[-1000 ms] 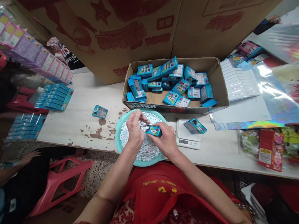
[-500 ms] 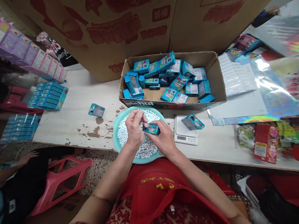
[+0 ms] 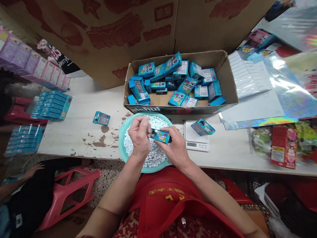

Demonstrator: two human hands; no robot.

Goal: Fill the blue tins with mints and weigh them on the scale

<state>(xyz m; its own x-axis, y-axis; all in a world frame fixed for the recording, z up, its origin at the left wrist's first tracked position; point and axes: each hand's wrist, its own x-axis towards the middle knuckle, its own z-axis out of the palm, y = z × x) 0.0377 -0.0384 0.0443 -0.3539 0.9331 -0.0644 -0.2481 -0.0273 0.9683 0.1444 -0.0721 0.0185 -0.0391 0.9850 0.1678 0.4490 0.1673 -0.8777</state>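
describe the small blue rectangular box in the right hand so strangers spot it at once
Find the round turquoise plastic basin of small white pieces. Over it, the right hand grips the small blue box. Unlike the blue boxes heaped in the brown cardboard tray behind, it is hand-held.

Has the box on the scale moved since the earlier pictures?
No. Against the scale, the box has kept its place and tilt, overhanging the same edge; the whole view shifted slightly, carrying both together.
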